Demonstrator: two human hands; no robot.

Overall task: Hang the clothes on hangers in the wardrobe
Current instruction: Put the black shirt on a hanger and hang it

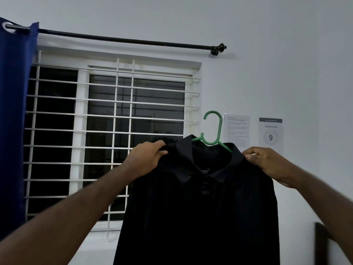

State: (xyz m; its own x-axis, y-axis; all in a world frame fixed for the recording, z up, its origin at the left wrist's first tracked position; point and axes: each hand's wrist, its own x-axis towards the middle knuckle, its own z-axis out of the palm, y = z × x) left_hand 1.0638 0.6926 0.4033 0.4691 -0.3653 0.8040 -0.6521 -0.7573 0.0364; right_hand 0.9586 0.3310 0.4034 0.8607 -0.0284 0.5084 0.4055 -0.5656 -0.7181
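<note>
Shirt [200,207] shoulders in both hands' grip

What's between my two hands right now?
In the head view, the black shirt's collar and the green hanger lie between left hand and right hand.

A green hanger [214,131], right of frame centre, carries a black collared shirt [200,207]; its shoulders drape over the hanger's arms, hook standing free above.

Single head-worn view, aimed forward and slightly upward at a pale wall [267,54]. Close behind both raised forearms, with the barred window [107,131] and curtain rod [124,40] filling the left, two wall notices at right. Wide-angle bending at edges.
</note>
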